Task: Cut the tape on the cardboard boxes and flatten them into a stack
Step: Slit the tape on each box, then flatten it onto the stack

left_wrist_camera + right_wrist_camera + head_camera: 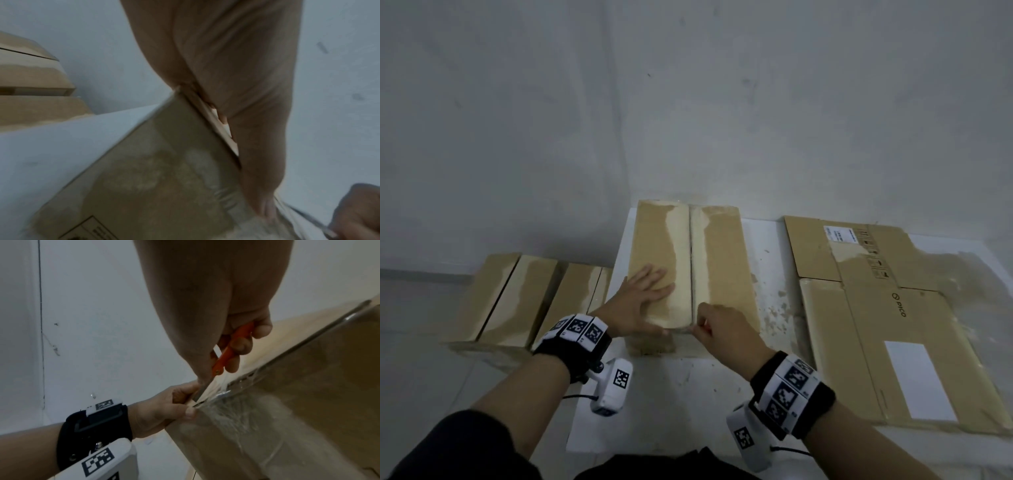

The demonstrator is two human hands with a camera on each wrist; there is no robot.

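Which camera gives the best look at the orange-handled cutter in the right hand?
The right wrist view: the orange-handled cutter shows handle and blade at the box seam. In the head view the right hand hides it; the left wrist view catches only its blurred blade tip.

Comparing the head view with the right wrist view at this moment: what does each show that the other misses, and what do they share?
Only the head view shows the flattened cardboard stack to the right, the two uncut boxes to the left, and the left hand lying flat on the box top. Only the right wrist view shows the orange-handled knife in the right hand, its blade at the taped seam. Both show the box being cut, both hands, and the left thumb at the box's near edge.
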